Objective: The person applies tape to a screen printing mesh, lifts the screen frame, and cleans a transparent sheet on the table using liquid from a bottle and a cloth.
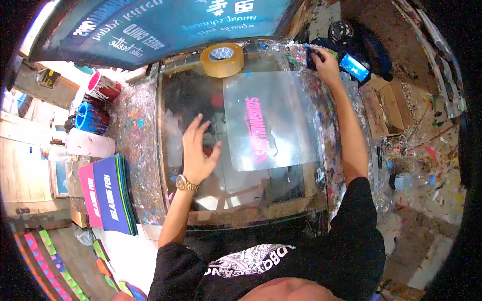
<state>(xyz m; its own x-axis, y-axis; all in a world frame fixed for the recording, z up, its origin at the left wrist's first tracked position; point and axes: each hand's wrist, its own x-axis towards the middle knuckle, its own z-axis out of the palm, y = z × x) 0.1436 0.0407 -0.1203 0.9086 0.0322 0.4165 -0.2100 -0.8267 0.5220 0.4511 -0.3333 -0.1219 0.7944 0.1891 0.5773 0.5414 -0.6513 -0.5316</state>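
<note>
My left hand [199, 153], with a gold watch on the wrist, hovers over the left part of a glass tabletop [201, 193], its fingers spread and nothing in them. To its right lies a clear plastic sheet [293, 120] with pink lettering [252, 128] printed on it. My right hand [326, 65] reaches to the far right corner of the table, its fingers closed at a small dark, bluish thing [309, 56] that is too covered to name. Just right of that hand rests a phone [354, 67] with a lit screen.
A roll of clear tape [221, 60] stands behind the sheet, below a framed blue printing screen [175, 30]. Ink-stained tubs [92, 118] and a stack of printed colored sheets [108, 193] line the left side. At right are an open cardboard box [386, 108] and a plastic bottle [414, 181].
</note>
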